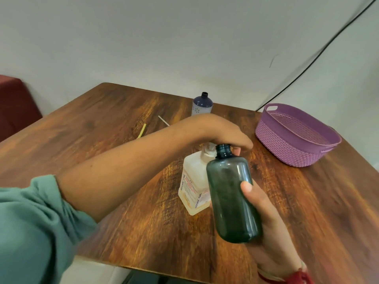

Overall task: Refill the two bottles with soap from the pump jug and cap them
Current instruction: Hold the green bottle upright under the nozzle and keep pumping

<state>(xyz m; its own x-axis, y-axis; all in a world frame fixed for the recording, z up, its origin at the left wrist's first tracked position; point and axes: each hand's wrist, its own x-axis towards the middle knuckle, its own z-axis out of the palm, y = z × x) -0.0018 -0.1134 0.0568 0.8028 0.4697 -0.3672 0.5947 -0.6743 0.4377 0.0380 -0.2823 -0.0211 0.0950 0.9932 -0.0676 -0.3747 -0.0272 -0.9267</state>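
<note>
Now R hand [266, 220] grips smooth cylindrical bottle [230, 193] (translucent plastic).

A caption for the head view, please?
Left hand atop the pump jug, right hand holding an uncapped dark bottle beside it.

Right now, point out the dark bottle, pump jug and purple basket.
dark bottle [229, 197], head view, its body.
pump jug [190, 187], head view, labelled side.
purple basket [287, 147], head view, outer wall.
</note>
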